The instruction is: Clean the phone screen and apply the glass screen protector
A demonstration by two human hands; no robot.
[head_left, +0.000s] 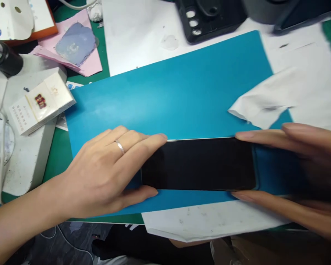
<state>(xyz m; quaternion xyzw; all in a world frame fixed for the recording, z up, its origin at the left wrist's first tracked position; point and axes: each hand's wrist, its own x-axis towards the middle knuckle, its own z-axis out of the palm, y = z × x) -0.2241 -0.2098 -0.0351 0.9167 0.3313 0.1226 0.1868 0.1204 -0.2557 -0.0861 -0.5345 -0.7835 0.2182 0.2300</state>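
A flat, shiny black phone (198,164) lies on the smooth blue mat (171,92). The left hand (105,173) and right hand (300,173) pinch its two short ends. Crumpled white paper (264,99) lies just behind the phone.

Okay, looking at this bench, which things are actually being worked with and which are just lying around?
In hand:
left hand and right hand, each gripping an end of the black phone
blue mat under it

Lying about:
cigarette pack
pink paper
torn white sheet
black phone case
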